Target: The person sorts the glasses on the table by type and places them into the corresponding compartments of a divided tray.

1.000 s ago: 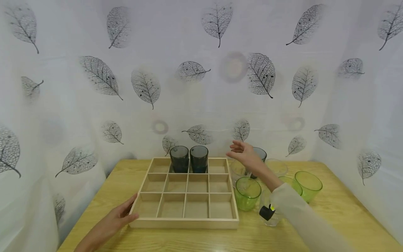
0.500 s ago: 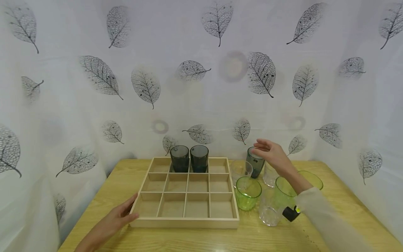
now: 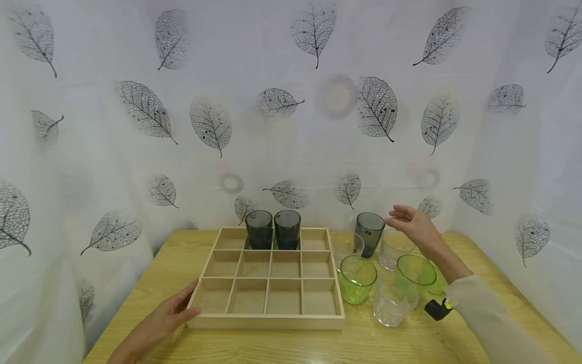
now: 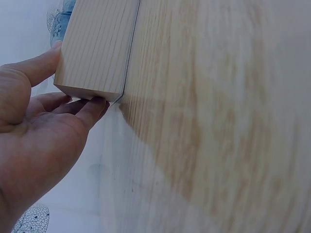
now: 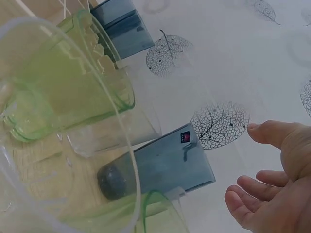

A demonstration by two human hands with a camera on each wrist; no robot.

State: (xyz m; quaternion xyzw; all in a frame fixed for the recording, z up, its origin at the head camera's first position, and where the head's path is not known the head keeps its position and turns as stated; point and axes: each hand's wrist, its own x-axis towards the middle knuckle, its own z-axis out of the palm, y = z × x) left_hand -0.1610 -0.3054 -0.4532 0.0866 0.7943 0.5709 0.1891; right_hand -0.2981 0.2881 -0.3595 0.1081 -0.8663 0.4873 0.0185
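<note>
My left hand [image 3: 165,316] grips the front left corner of a divided wooden box [image 3: 265,322]. In the left wrist view its thumb and fingers lie on different sides of the box corner [image 4: 97,48]. Two dark grey glasses [image 3: 259,232] [image 3: 287,232] stand upright in the middle compartments of the back row. My right hand [image 3: 416,230] hovers with relaxed fingers over the right-hand glasses, holding nothing. Its fingertips are just right of the rim of a third grey glass [image 3: 369,237], which stands on the table; the right wrist view shows a gap between this glass [image 5: 165,160] and the hand [image 5: 272,179].
Right of the box stand clear glasses [image 3: 347,245] [image 3: 395,255] [image 3: 391,308] and green glasses [image 3: 358,283] [image 3: 416,273], close together. Another green glass is mostly hidden behind the right forearm. A leaf-patterned curtain [image 3: 282,141] hangs right behind the wooden table [image 3: 245,349].
My right hand has moved right, from beside the box's back right corner, past the grey glass to its right side. The left hand, box and glasses stay in place.
</note>
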